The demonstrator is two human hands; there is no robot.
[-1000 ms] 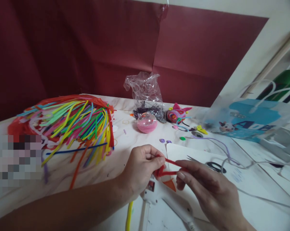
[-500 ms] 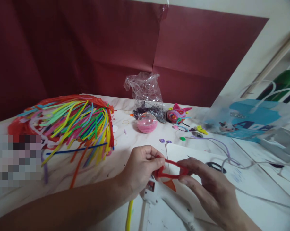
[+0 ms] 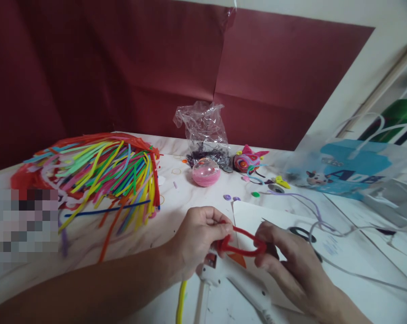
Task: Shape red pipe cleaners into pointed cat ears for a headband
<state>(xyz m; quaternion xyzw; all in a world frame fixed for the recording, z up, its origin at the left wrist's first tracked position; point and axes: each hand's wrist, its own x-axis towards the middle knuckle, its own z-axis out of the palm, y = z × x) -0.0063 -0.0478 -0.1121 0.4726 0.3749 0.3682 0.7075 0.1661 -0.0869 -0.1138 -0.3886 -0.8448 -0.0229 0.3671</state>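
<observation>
A red pipe cleaner (image 3: 242,252), bent into a narrow loop, stretches between my two hands. My left hand (image 3: 203,234) pinches its left end between thumb and curled fingers. At the other end, my right hand (image 3: 284,252) grips the bend with thumb and forefinger, and its other fingers are partly hidden. Directly below lies a white glue gun (image 3: 223,274) on the table, partly covered by my left hand. An orange piece (image 3: 237,260) shows just beneath the loop. Near my left wrist lies a yellow pipe cleaner (image 3: 181,301).
Many coloured pipe cleaners (image 3: 105,175) spill from a red wrapper at left. Behind my hands are a clear-topped pink ball (image 3: 206,173), a crinkled plastic bag (image 3: 205,126) and a colourful figure (image 3: 247,161). White paper (image 3: 254,213), a cord (image 3: 355,273) and a clear carrier bag (image 3: 345,166) occupy the right.
My right hand has moved slightly right and down, and the red loop looks a little wider. My left hand keeps its pinch almost in place.
</observation>
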